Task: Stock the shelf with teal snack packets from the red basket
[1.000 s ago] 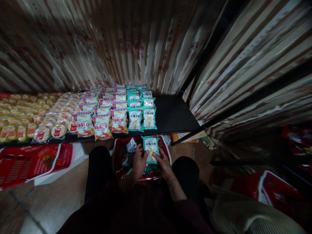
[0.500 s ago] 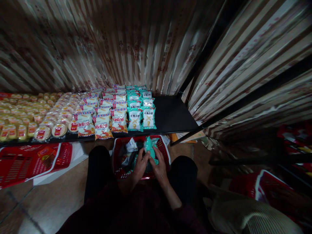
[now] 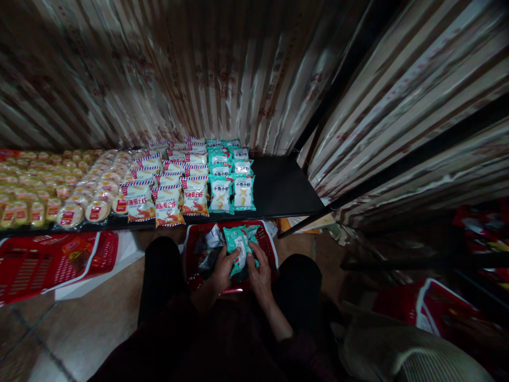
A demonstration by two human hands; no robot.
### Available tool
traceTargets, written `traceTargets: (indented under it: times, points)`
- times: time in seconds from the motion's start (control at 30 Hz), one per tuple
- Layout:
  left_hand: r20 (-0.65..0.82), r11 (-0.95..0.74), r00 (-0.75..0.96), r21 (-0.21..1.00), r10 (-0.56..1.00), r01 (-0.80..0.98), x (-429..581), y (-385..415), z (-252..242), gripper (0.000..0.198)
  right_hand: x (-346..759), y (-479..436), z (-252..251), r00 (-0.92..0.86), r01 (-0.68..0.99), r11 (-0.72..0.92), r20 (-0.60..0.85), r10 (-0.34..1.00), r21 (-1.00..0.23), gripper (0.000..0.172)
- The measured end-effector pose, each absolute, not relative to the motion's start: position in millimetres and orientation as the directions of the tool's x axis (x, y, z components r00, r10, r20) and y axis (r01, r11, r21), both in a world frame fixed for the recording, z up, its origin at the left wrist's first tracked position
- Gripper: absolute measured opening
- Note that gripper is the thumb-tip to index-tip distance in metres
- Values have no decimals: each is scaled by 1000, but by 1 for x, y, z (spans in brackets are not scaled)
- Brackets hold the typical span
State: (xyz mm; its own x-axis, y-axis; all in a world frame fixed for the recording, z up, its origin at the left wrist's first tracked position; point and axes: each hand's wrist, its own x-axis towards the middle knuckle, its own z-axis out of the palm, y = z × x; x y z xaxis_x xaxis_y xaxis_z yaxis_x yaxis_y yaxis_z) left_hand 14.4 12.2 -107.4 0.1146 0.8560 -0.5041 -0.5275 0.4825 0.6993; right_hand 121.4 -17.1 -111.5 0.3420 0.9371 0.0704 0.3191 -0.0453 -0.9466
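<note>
both hands on it, folks: l hand (image 3: 222,267) on the left edge, r hand (image 3: 260,271) on the right, thumbs up top, gripping one teal pkt (image 3: 235,236) btwn them. it's lower centre of the frame, tilted, above the red basket (image 3: 272,246); can't tell if it touches the pkts under it. basket's got more wrapped stuff inside, incl. a silvery pkt (image 3: 214,237) left of the hands, too dark to read. up to mid-frame, black shelf (image 3: 284,185): teal-and-white pkts (image 3: 243,192) in two columns, then stripe-edged pkts (image 3: 169,206) just to their left, round wrapped cakes (image 3: 97,211) next, yellowish ones (image 3: 37,214) far left. 2nd red basket (image 3: 24,265) lower left, w/ an orange-red pkt (image 3: 76,252) in it. striped curtain (image 3: 222,69) fills the top.
</note>
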Motion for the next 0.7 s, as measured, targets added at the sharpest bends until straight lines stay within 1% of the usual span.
traceTargets:
  times: [0.13,0.23,0.37,0.43,0.53,0.6,0.7]
  points:
    - [-509,494,151,651,848,-576,12,14,-112,58,124,-16,-116,343,261,-68,27,939,-963,42]
    - [-519,513,175,631,836,-581,12,14,-116,56,126,-16,-117,342,280,-64,37,939,-958,41]
    - [-521,518,177,634,835,-574,14,15,-120,56,129,-16,-117,336,289,-75,27,941,-954,41]
    - [-516,512,178,633,838,-580,15,15,-120,55,130,-15,-116,340,330,-59,60,939,-942,39]
    - [-516,506,162,644,841,-574,16,15,-119,55,133,-14,-115,319,490,8,188,929,-872,33]
    - [-521,501,130,676,844,-540,17,14,-120,56,135,-13,-114,272,557,50,239,932,-829,29]
    - [-511,488,84,740,855,-464,17,12,-120,55,136,-13,-112,228,531,45,193,954,-846,31]
